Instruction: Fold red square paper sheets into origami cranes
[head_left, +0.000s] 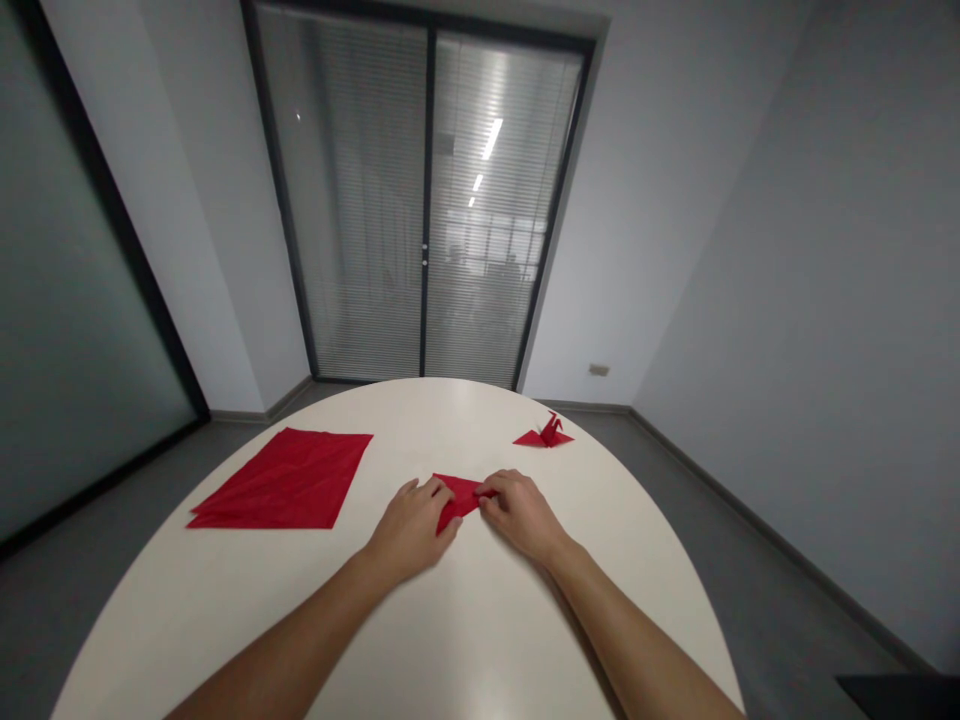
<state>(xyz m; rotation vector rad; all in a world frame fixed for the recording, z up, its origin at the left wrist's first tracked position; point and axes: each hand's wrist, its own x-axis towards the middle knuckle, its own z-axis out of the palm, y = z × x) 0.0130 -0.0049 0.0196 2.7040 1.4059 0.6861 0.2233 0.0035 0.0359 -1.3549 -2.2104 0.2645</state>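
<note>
A small folded piece of red paper (460,488) lies on the white table between my two hands. My left hand (417,526) rests over its left side, fingers bent and closed on the paper, thumb along the near edge. At the paper's right corner, the fingertips of my right hand (520,510) are pinched together on it. Parts of the paper are hidden under the fingers. Beyond my right hand stands a folded red paper crane (551,434) with its wings spread.
Several red paper sheets (289,485) lie in a loose stack at the left of the round white table (480,640). The table's curved edge runs past the crane on the right. Behind it are glass doors with blinds (375,220) and a grey wall (825,300).
</note>
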